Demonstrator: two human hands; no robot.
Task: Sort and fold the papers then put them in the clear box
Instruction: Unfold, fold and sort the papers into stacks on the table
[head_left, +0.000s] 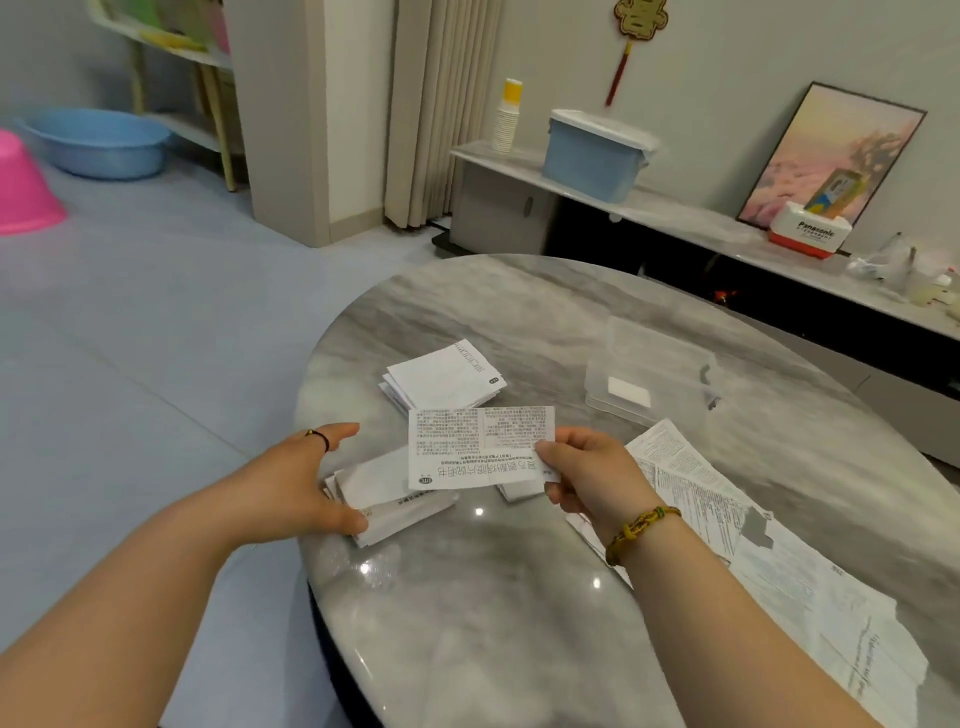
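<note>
Right hand (592, 478) pinched a small white printed leaflet (478, 447) by its right edge, thumb on top, held flat above the grey marble round table (519, 623), left of the clear plastic box (654, 374) and nearer me. Left hand (306, 483) gripped a pile of folded white papers (395, 499) lying on the table, further left of the box. A second folded stack (444, 376) sat directly left of the box. One white slip (628, 389) lay inside the box. Large unfolded printed sheets (727, 519) lay on the near side of the box.
</note>
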